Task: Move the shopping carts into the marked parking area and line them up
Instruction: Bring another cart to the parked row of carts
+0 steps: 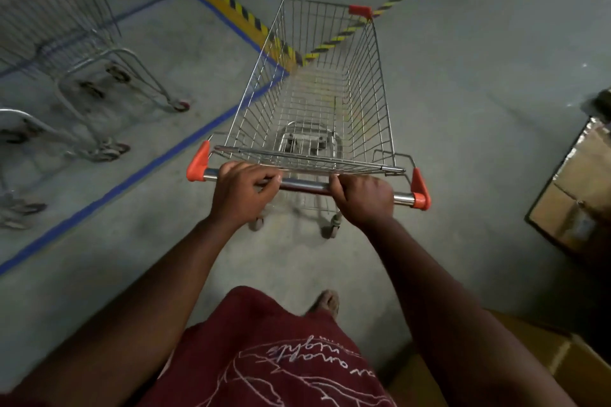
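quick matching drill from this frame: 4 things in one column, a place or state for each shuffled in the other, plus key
Things:
1. held cart
2. parked carts
3. blue floor line
4. cardboard box

Place or state:
A. inside the marked area, on the left
B. by the frame's right edge
C. both hands grip its handle bar, left hand and right hand
D. runs along the floor between the parked carts and the held cart

Pairs: 1-C, 2-A, 3-D, 4-B
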